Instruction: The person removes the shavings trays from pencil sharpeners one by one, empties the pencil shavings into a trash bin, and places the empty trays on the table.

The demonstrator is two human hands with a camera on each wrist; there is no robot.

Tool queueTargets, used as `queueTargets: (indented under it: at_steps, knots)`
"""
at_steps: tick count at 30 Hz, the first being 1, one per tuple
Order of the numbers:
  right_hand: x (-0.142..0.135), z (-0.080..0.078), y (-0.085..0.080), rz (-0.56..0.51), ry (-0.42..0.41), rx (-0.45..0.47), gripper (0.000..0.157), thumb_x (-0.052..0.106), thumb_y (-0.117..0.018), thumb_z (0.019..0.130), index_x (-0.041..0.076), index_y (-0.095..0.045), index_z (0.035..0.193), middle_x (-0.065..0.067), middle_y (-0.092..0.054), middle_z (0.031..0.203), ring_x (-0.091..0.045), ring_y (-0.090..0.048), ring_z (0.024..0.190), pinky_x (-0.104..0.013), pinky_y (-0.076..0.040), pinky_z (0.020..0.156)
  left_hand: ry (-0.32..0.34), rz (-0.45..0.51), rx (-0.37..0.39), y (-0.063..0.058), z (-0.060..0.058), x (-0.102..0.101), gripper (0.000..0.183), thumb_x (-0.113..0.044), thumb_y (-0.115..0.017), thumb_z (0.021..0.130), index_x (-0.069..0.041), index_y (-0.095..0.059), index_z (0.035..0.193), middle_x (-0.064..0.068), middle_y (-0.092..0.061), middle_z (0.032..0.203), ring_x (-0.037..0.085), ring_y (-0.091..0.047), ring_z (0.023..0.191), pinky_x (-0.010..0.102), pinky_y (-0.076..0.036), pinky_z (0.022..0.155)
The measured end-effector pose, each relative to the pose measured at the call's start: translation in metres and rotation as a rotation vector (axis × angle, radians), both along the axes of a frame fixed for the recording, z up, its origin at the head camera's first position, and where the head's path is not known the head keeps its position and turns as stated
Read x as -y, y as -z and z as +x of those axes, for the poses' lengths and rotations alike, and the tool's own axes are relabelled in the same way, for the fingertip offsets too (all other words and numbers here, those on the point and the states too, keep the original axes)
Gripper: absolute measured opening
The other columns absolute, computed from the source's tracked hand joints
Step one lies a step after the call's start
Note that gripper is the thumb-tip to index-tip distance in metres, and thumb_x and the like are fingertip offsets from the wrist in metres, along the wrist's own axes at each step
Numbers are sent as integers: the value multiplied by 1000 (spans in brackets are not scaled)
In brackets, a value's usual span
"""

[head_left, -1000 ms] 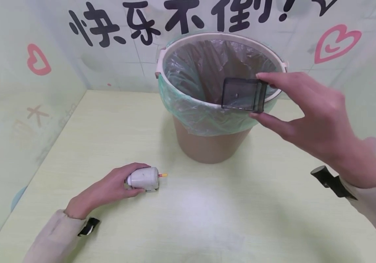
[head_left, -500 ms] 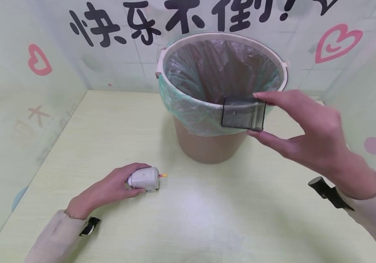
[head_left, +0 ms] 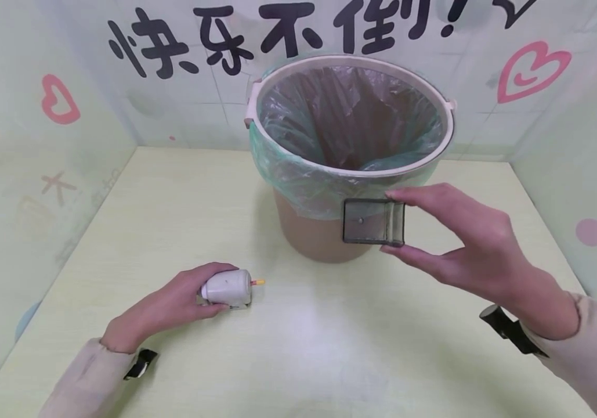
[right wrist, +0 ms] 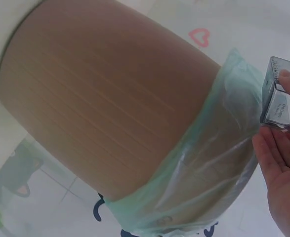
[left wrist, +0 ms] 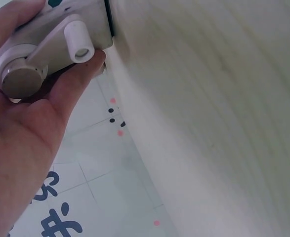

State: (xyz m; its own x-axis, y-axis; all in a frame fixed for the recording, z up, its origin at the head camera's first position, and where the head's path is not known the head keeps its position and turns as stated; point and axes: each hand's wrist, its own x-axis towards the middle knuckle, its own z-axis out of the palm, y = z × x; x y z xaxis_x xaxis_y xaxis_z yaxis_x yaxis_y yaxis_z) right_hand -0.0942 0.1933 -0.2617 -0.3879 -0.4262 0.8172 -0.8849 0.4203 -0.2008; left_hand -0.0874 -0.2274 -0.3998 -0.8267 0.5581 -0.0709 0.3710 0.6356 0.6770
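Low on the left, my left hand [head_left: 173, 302] grips a white hand-crank pencil sharpener [head_left: 227, 287] on the table. A pencil [head_left: 259, 282] with a yellow end sticks out of its right side. The left wrist view shows its crank handle [left wrist: 79, 43] from behind, with fingers and thumb around the body. My right hand [head_left: 478, 249] pinches the sharpener's clear smoky shavings drawer [head_left: 368, 222] between thumb and fingers. The drawer is in the air, overlapping the front of the trash can in the head view. Printed lettering shows on the drawer [right wrist: 281, 106] in the right wrist view.
A brown trash can [head_left: 308, 235] stands at the back centre, lined with a green translucent bag [head_left: 298, 191] folded over its pale rim. Printed walls with black characters and pink hearts [head_left: 534, 72] close in the pale table [head_left: 319, 348] at back and sides.
My right hand has lowered the shavings drawer from the trash can's mouth to in front of its body, moving slightly left. The left hand and the sharpener have stayed in place.
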Motion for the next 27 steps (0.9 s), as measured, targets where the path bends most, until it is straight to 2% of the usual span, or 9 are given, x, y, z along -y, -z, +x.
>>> queueTargets:
  at_steps: [14,22,27]
  knots:
    - [8,7,38,62,-130,129,50,37,-71,92,-7,-69,116,-13,-73,104,-8,-65,105,-14,-47,101,0,-5,-14,1,-1,0,56,-19,-81,85,-17,-55,134,-5,-66,114,5,-58,91,26,-53,79]
    - [10,14,58,71,-145,202,49,37,-71,91,-4,-68,118,-10,-73,104,-11,-67,99,-13,-47,99,-11,-6,-15,3,-2,-2,57,-17,-82,84,-17,-55,134,-5,-66,111,6,-58,89,26,-53,77]
    - [10,19,76,104,-94,300,50,39,-74,89,-1,-68,118,-8,-73,106,-16,-68,98,-12,-48,97,-11,-6,-22,4,-2,-2,57,-15,-82,83,-14,-55,133,-2,-67,112,6,-58,89,26,-53,77]
